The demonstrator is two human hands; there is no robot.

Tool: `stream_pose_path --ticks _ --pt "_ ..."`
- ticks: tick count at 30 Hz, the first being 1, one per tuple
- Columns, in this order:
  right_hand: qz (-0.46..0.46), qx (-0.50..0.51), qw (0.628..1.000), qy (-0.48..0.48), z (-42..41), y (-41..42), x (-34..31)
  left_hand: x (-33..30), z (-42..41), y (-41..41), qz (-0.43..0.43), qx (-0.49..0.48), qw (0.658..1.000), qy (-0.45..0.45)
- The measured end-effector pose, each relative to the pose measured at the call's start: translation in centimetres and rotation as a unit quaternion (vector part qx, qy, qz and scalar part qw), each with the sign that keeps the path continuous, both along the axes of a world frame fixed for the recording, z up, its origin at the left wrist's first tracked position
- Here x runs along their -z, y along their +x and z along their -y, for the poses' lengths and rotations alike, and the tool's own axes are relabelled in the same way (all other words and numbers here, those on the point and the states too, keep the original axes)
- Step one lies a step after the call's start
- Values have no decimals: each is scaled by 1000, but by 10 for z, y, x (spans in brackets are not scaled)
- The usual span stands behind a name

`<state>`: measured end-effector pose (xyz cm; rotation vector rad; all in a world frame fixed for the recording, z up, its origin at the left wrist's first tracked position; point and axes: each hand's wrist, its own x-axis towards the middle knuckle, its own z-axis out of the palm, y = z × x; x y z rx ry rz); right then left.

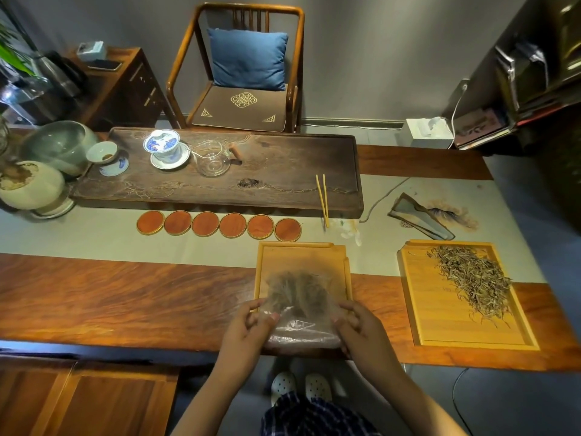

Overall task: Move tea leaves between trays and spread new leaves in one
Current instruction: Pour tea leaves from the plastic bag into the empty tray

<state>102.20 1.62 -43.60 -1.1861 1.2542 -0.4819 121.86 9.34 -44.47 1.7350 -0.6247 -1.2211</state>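
Observation:
Both hands hold a clear plastic bag point(298, 297) with dark tea leaves inside, above the near end of a light bamboo tray point(301, 256) in the middle of the table. My left hand point(251, 322) pinches the bag's left edge. On the opposite edge, my right hand point(355, 322) pinches it the same way. The bag looks blurred. A second bamboo tray point(440, 319) lies to the right, with a pile of pale dry tea leaves point(474, 278) spread over its far right half.
A dark wooden tea tray point(283, 171) at the back carries a blue-and-white gaiwan point(163, 147), a glass pitcher point(212, 160) and a cup point(103, 152). Several round red coasters point(220, 226) line up before it. Bamboo tongs point(323, 199), a fan-shaped holder point(418, 215) and jars at the left stand nearby.

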Motion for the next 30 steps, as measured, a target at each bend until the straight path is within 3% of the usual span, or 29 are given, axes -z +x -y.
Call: stream_pose_path --ticks 8,11,13,15,20,23,26,30 --pt "5 -20 999 -27 13 1 -9 -6 4 8 -21 -8 998 -53" --pt "-10 36 995 87 20 5 -6 -6 3 11 -26 6 998 -62" --pt "4 19 979 201 25 7 -1 -6 3 12 -29 13 998 -57" --pt "12 -13 971 237 27 12 1 -6 3 12 -9 27 999 -45" --pt "-114 -25 990 78 34 28 6 -3 14 15 61 -15 996 65" --pt "-118 -29 992 19 38 30 5 -4 21 25 74 53 989 114" --pt "-107 -38 993 -38 40 29 2 -6 26 26 69 79 991 85" --pt "-78 -22 993 -80 43 26 0 -8 31 22 44 8 999 6"
